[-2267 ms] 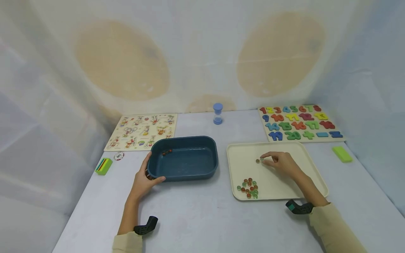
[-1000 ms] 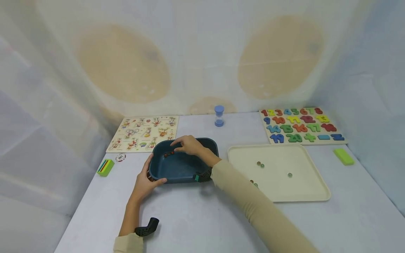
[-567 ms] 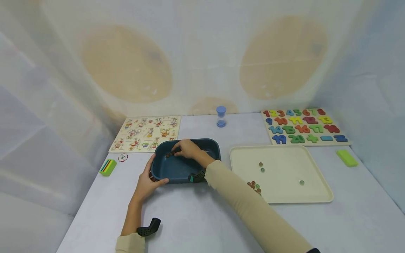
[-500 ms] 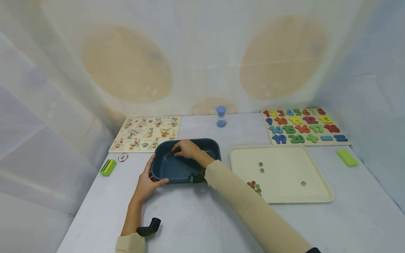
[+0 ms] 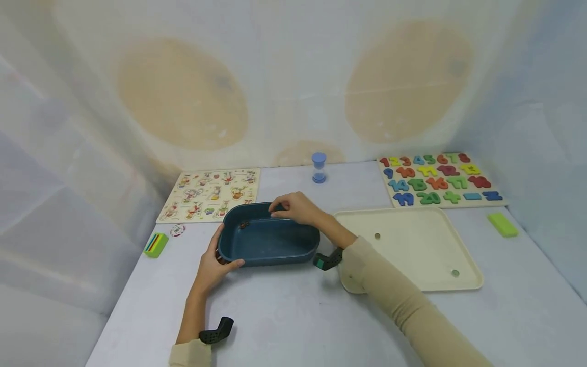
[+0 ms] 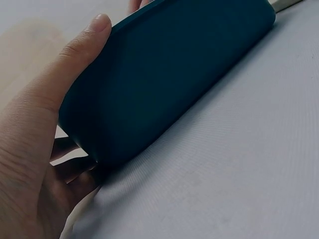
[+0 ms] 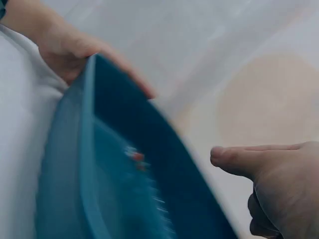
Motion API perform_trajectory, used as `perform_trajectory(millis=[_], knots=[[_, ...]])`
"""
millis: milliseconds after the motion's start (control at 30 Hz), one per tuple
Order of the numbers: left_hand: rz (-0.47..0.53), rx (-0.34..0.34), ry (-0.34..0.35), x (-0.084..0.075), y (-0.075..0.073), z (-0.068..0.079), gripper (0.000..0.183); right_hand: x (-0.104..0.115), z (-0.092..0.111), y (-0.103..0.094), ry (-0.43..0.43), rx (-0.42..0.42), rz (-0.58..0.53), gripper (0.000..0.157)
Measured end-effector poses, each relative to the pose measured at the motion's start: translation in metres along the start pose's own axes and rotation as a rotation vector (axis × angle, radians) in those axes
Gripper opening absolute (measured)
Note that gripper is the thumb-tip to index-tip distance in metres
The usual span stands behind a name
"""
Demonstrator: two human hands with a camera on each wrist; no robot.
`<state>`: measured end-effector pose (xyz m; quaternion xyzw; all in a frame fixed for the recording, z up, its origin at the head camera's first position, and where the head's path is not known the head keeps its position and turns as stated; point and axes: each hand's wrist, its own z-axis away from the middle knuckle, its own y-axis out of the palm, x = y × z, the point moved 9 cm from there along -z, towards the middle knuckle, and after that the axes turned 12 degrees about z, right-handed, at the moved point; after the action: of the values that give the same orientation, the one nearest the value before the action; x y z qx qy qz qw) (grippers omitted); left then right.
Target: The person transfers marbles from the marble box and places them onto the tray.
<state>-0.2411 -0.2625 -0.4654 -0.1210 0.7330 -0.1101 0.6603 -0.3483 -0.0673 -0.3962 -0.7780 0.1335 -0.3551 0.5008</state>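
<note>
In the head view my left hand grips the left end of a dark blue-green basin, thumb at the front rim and fingers round the side. The left wrist view shows the thumb against its wall. A few reddish marbles lie inside near the left end. My right hand is above the basin's back right part, thumb and index finger together in a pinch; the marble between them is mostly hidden. To the right is a cream tray with a brownish marble and a greenish marble.
A picture puzzle board stands behind the basin on the left, a number puzzle board behind the tray. Between them is a blue sand timer. Small green blocks and a chip lie at the left, a green block at the right.
My right hand came from the tray into the basin, reached the reddish marbles, and has now lifted back to the right; the cluster looks smaller. A greenish marble rolled rightward on the tray.
</note>
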Motion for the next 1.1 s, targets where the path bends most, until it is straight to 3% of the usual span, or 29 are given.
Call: perform_trajectory(millis=[133,267,433,600,800,967,1100], knots=[[-0.006,-0.015,0.007,0.016,-0.002,-0.004,0.099,-0.024,0.054,-0.053,0.032,-0.106,0.004,0.021],[-0.012,-0.020,0.007,0.017,-0.001,-0.004,0.099,-0.062,0.116,-0.084,0.138,-0.150,0.048,0.020],[-0.021,-0.027,0.000,0.018,-0.003,-0.004,0.099,-0.111,0.182,-0.095,0.260,-0.181,0.096,0.019],[-0.016,-0.019,0.004,0.017,-0.003,-0.005,0.099,-0.149,0.223,-0.084,0.392,-0.126,0.144,0.017],[-0.016,-0.018,0.016,0.016,-0.004,-0.005,0.099,-0.169,0.241,-0.060,0.475,0.005,0.120,0.020],[-0.019,-0.013,0.022,0.015,-0.002,-0.005,0.099,-0.155,0.232,-0.076,0.423,-0.073,0.146,0.029],[-0.023,-0.017,0.016,0.016,-0.003,-0.005,0.099,-0.126,0.199,-0.095,0.324,-0.145,0.117,0.031]])
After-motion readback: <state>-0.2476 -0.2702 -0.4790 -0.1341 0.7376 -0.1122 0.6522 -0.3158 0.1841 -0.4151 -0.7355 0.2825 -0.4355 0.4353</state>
